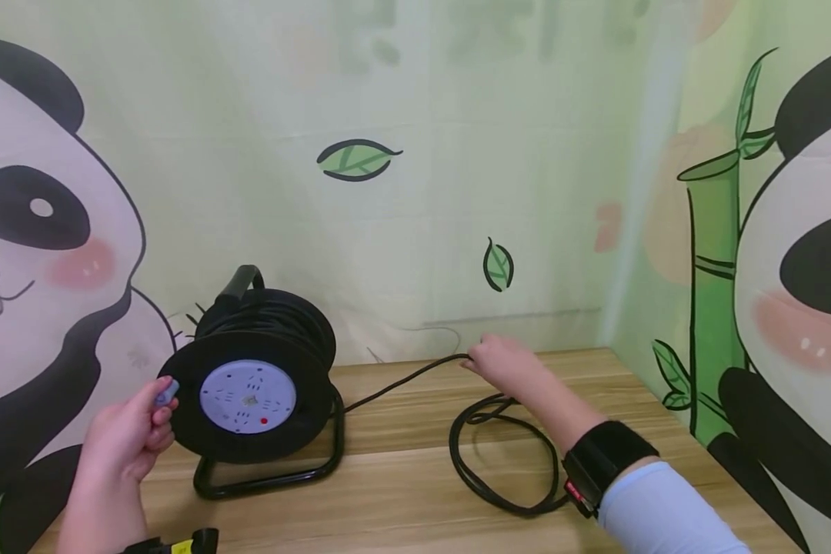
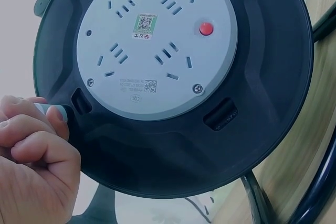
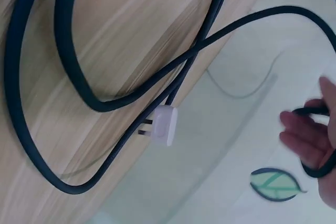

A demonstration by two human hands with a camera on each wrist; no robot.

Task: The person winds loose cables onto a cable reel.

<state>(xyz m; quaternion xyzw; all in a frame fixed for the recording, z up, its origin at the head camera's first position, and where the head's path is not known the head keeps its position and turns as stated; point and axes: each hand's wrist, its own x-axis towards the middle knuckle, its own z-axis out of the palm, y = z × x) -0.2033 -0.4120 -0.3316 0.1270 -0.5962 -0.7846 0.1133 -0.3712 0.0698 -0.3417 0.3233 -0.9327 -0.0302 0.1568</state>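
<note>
A black cable reel (image 1: 252,385) with a pale socket face (image 2: 157,43) stands on its metal stand at the left of the wooden table (image 1: 402,477). My left hand (image 1: 135,435) grips the small grey crank knob (image 1: 167,392) on the reel's rim (image 2: 52,113). A black cable (image 1: 402,381) runs from the reel to my right hand (image 1: 502,362), whose fingers curl round it (image 3: 315,129). Beyond that hand the cable lies in a loose loop (image 1: 502,462) on the table. A white plug (image 3: 165,124) at the cable's end shows in the right wrist view.
A cloth backdrop printed with pandas, bamboo and leaves (image 1: 356,158) hangs behind and to the right of the table. The table's right edge (image 1: 672,431) lies near my right forearm. A black and yellow object (image 1: 180,545) sits at the front edge.
</note>
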